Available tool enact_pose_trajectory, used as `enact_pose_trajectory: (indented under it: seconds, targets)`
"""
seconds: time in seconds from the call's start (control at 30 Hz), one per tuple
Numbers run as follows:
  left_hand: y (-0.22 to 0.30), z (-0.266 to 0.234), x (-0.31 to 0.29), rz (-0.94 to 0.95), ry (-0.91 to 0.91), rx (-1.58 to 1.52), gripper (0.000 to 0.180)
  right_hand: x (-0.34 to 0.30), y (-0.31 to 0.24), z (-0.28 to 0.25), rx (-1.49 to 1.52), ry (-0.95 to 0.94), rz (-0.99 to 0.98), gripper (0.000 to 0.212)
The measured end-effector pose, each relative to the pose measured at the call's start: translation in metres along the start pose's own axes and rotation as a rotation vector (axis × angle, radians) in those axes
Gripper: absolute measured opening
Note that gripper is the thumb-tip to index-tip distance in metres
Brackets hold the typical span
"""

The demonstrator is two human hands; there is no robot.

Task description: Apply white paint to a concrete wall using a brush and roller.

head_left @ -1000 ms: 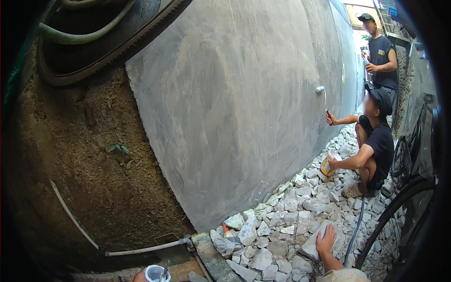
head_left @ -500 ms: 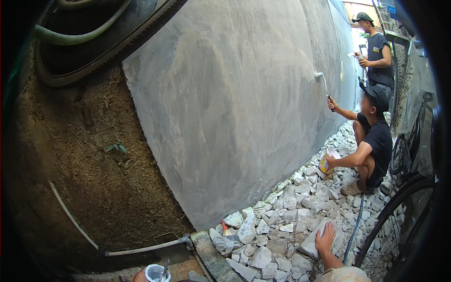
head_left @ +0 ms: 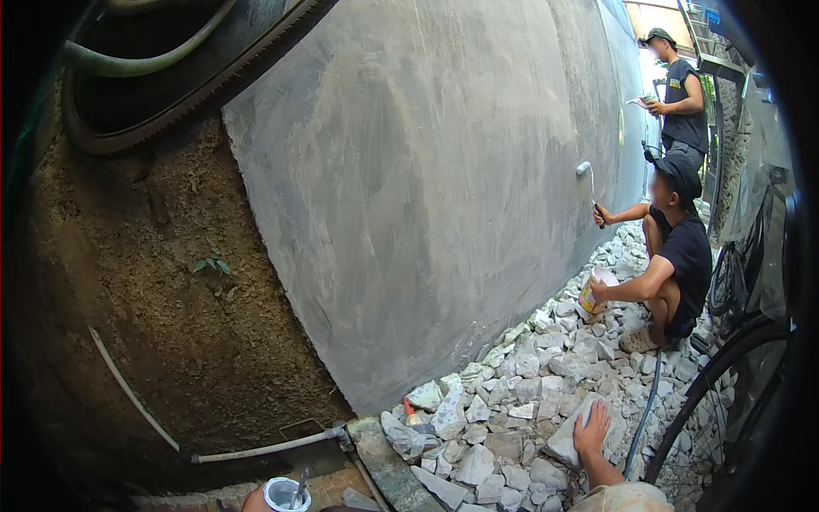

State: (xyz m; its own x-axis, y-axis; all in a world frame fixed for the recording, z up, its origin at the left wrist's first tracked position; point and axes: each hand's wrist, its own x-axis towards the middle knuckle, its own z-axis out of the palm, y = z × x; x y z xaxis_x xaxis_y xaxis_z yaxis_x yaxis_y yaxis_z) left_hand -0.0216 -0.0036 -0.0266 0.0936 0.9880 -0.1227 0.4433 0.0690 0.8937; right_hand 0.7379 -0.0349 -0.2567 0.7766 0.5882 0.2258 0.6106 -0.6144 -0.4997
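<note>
My right hand (head_left: 592, 431) lies flat with its fingers stretched out on a large pale stone slab (head_left: 565, 444) among the rubble. At the lower left edge, my left hand (head_left: 254, 501) grips the side of a small white tub (head_left: 274, 492); only part of that hand shows. A metal tool handle (head_left: 301, 486) sticks up out of the tub, and its lower end is hidden inside. Ahead rises a broad grey plastered wall (head_left: 426, 196). A red-handled brush-like tool (head_left: 409, 415) lies on the stones at the wall's foot.
Broken stones (head_left: 512, 401) cover the ground. A crouching co-worker (head_left: 682, 256) holds a paint roller (head_left: 583, 169) and a paint can (head_left: 597, 290); another person (head_left: 682, 102) stands behind. A bicycle wheel (head_left: 682, 401) and a hose (head_left: 646, 410) lie right, a pipe (head_left: 264, 450) left.
The crouching co-worker's roller has moved down along the wall. The standing person has shifted slightly and holds their hands differently. My hands have hardly moved.
</note>
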Motion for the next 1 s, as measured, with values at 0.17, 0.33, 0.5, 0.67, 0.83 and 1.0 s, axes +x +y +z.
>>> enact_pose_trajectory:
  seconds: [0.17, 0.33, 0.5, 0.67, 0.83, 1.0]
  targets:
    - [0.001, -0.002, -0.001, -0.022, -0.003, 0.084, 0.067, 0.000, 0.002, 0.001, 0.008, -0.003, -0.009, 0.070]
    - [0.005, 0.000, -0.003, -0.073, 0.004, 0.003, 0.067, 0.001, 0.001, 0.002, 0.004, 0.002, -0.010, 0.070]
    - [0.009, -0.001, -0.003, -0.001, -0.006, 0.120, 0.069, 0.000, -0.001, 0.000, -0.003, -0.004, 0.011, 0.070]
    - [0.024, 0.003, -0.006, -0.046, -0.009, 0.037, 0.070, 0.000, -0.002, -0.002, -0.004, -0.007, -0.004, 0.070]
    - [0.029, 0.006, -0.007, -0.092, -0.001, -0.010, 0.071, 0.000, -0.002, -0.001, -0.001, 0.002, -0.016, 0.070]
    - [0.028, 0.007, -0.005, -0.040, 0.001, 0.000, 0.070, -0.001, -0.002, -0.002, -0.005, 0.008, -0.008, 0.071]
